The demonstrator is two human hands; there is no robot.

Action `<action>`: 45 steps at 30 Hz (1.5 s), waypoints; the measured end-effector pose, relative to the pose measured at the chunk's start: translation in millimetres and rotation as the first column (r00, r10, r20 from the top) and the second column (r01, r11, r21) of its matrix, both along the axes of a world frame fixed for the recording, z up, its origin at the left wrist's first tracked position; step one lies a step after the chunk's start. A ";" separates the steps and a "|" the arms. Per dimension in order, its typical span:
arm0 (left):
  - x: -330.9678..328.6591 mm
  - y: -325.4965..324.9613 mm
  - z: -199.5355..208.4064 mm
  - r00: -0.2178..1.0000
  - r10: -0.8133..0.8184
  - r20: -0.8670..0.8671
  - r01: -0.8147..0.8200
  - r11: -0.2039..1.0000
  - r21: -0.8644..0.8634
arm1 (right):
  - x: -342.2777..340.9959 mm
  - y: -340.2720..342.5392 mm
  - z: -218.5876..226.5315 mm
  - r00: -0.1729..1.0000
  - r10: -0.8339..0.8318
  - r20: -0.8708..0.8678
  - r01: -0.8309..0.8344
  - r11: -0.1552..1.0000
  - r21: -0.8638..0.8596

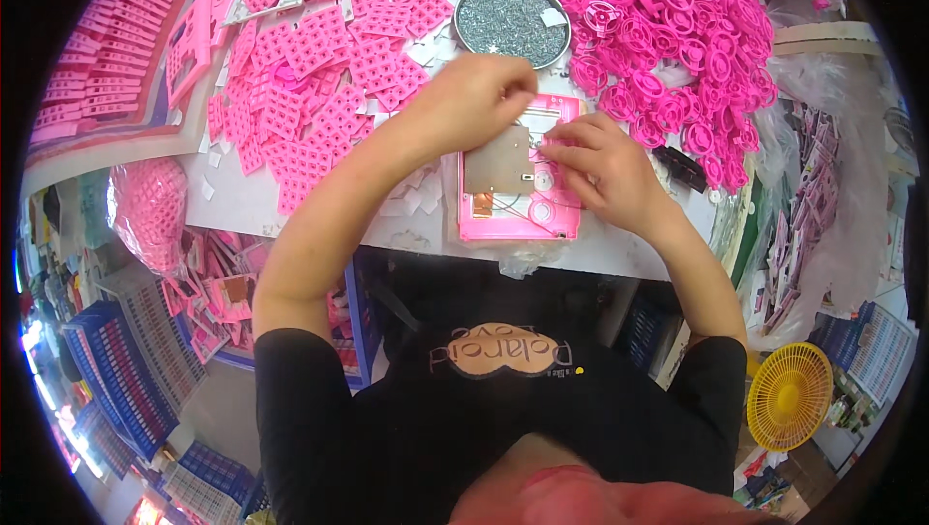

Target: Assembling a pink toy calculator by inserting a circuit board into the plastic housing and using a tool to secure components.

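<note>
A pink plastic housing [470,230] lies in front of me on the white table. A flat grey-brown plate [494,172] covers much of its inside, with thin wires and round openings beside it. My left hand [481,99] is over the housing's far edge, near the tin of screws, its fingers curled together; anything between them is hidden. My right hand [612,169] reaches over the housing's right side, fingers bent and apart, the tips near the plate's right edge. A round metal tin [461,33] full of small screws [508,17] stands just beyond the housing.
Pink button pads [314,46] are heaped at the left, and pink ring-shaped parts [692,51] at the right. A small black part [680,169] lies beside my right forearm. A bag of pink pieces [148,206] hangs at the left edge. A yellow basket [790,396] stands lower right.
</note>
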State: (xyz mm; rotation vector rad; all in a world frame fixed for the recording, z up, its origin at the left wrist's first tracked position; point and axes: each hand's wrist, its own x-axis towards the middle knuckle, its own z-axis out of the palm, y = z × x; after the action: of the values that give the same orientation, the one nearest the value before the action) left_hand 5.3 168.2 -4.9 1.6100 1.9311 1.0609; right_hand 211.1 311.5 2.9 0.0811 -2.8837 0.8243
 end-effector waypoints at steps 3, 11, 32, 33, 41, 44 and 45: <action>-14.6 -20.0 -1.9 0.978 0.207 0.031 -0.209 0.975 0.078 | -5.6 -9.1 7.2 1.000 0.031 -0.005 -0.030 0.987 0.160; -22.9 -43.7 -19.1 0.879 0.450 -0.157 -0.458 0.888 -0.023 | -17.2 -5.1 17.9 0.973 0.125 0.195 -0.174 0.951 0.257; 36.0 -43.3 -13.4 0.914 0.371 -0.163 -0.319 0.907 0.274 | -40.4 -47.7 3.8 0.918 -0.322 -0.233 0.256 0.928 -0.272; 35.8 -43.3 -16.2 0.910 0.351 -0.220 -0.266 0.902 0.341 | -37.0 -44.0 5.4 0.946 -0.314 -0.085 0.259 0.886 -0.385; 33.7 -44.8 -19.5 0.933 0.357 -0.044 -0.332 0.902 0.274 | -32.3 -34.5 3.5 0.973 -0.217 -0.075 0.171 0.904 -0.392; 28.7 -42.8 -20.5 0.904 0.403 0.145 -0.425 0.884 0.194 | -36.6 -40.9 3.8 0.953 -0.234 -0.193 0.174 0.943 -0.285; 25.9 -42.9 -22.1 0.889 0.408 0.208 -0.446 0.875 0.187 | -38.1 -41.7 3.9 0.946 -0.236 -0.224 0.179 0.952 -0.248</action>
State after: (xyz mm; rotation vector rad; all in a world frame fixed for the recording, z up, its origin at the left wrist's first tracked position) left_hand 31.2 125.2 -27.1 1.1702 2.1706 1.5913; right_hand 173.0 269.8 6.8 -0.1338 -2.4926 1.0109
